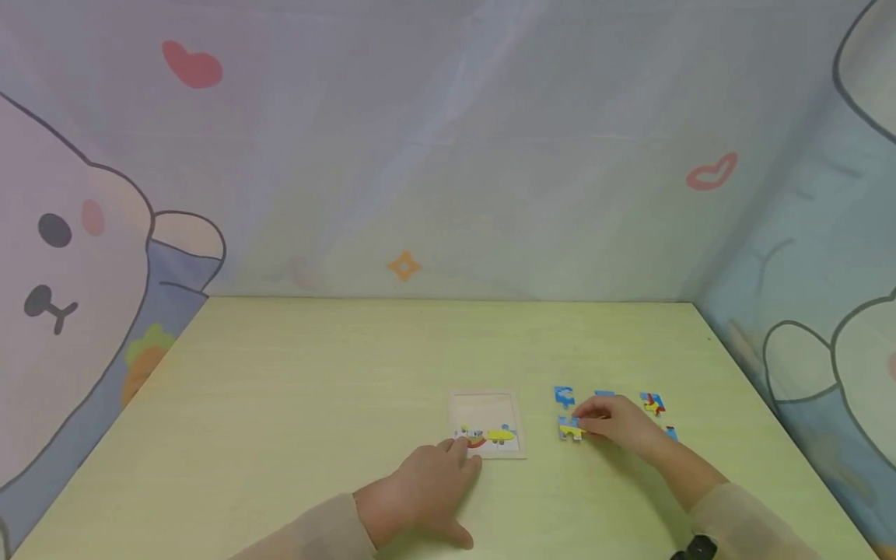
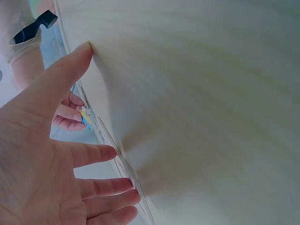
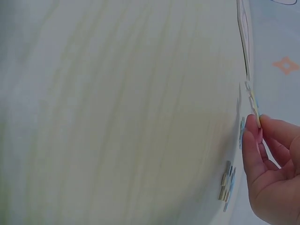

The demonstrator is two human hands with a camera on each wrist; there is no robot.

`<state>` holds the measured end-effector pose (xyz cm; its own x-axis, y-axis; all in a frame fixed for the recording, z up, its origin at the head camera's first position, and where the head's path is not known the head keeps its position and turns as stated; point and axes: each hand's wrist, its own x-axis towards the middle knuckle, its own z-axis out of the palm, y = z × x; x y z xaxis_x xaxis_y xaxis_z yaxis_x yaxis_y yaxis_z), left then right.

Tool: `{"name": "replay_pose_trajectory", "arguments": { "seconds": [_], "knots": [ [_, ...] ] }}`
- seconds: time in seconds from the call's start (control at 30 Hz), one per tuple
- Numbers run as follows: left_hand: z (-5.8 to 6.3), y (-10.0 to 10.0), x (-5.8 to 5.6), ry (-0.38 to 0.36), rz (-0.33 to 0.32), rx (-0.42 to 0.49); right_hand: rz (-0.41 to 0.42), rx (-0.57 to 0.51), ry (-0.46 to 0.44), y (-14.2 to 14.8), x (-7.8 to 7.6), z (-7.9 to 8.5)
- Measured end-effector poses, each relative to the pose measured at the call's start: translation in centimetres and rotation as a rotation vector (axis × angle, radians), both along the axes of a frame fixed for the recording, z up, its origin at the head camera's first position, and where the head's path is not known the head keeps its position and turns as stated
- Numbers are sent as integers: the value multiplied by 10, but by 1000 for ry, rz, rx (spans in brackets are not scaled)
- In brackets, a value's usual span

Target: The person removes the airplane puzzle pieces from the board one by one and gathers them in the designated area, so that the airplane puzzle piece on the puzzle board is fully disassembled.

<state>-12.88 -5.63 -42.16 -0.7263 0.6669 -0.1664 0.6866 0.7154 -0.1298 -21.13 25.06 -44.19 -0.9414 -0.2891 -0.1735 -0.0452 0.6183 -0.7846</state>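
My right hand [image 1: 619, 424] pinches a blue and yellow jigsaw piece [image 1: 568, 429] between thumb and fingers. In the right wrist view this jigsaw piece [image 3: 253, 105] is seen edge-on, tilted up from the table. A square, pale puzzle tray [image 1: 500, 456] lies left of it, with picture pieces [image 1: 499, 436] showing a yellow plane along its near side. My left hand [image 1: 430, 482] is at the tray's near left corner, fingertips right at the rim. In the left wrist view the left hand [image 2: 61, 159] has its fingers extended and its thumb spread wide.
Several loose jigsaw pieces lie around the right hand: a blue one [image 1: 564, 396] behind the held piece, a red, yellow and blue one [image 1: 654, 403] farther right, and others partly hidden by the hand. A printed cloth [image 1: 448, 194] hangs behind the pale wooden table [image 1: 301, 373].
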Motion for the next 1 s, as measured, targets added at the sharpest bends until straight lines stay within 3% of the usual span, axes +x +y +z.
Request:
{"name": "replay_pose_trajectory", "arguments": {
  "seconds": [0.3, 0.8, 1.0],
  "knots": [
    [-2, 4, 1, -27, 14, -3, 30, 42, 46, 3, 3, -3],
    [0, 6, 0, 6, 13, -7, 89, 233, 239, -2, 2, -2],
    [0, 7, 0, 0, 12, -3, 65, 245, 238, 0, 1, 0]
  ]
}}
